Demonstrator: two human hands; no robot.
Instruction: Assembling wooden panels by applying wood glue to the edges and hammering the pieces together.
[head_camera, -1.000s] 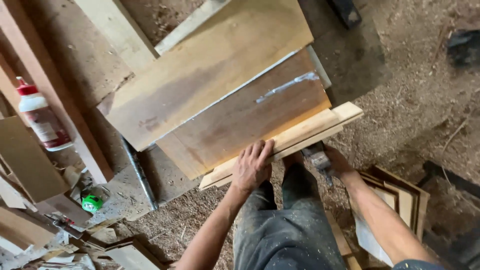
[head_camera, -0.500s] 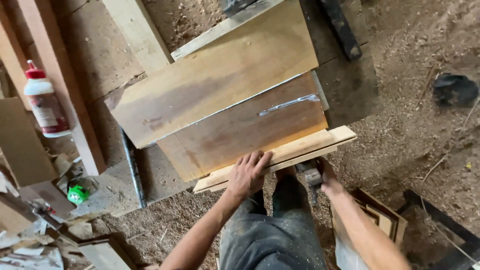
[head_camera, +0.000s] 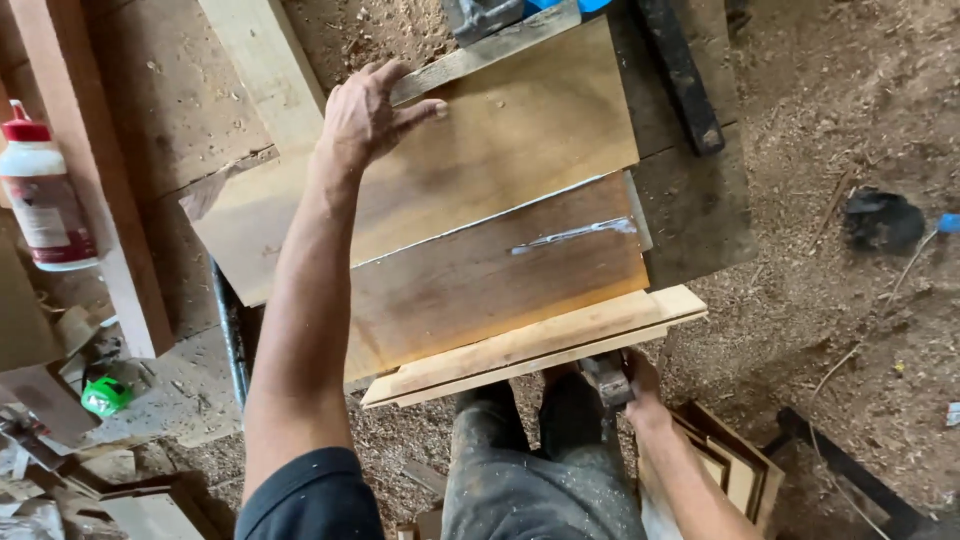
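While the left hand (head_camera: 365, 115) lies flat on the far edge of the wide brown board (head_camera: 440, 175), its fingers (head_camera: 420, 110) are spread, probably to press the board down and keep it from sliding. This board rests partly over a second brown board (head_camera: 500, 285), nearer to the person, and a pale wooden strip (head_camera: 540, 345) lies along the near edge of that one. Below this strip the right hand (head_camera: 635, 385) grips a small metal tool (head_camera: 605, 375), perhaps a clamp; whether the fingers close fully is not possible to tell, because the strip hides part of them. Left of the boards stands a white glue bottle (head_camera: 45, 200). Beyond the wide board, a grey object is cut off by the picture edge.
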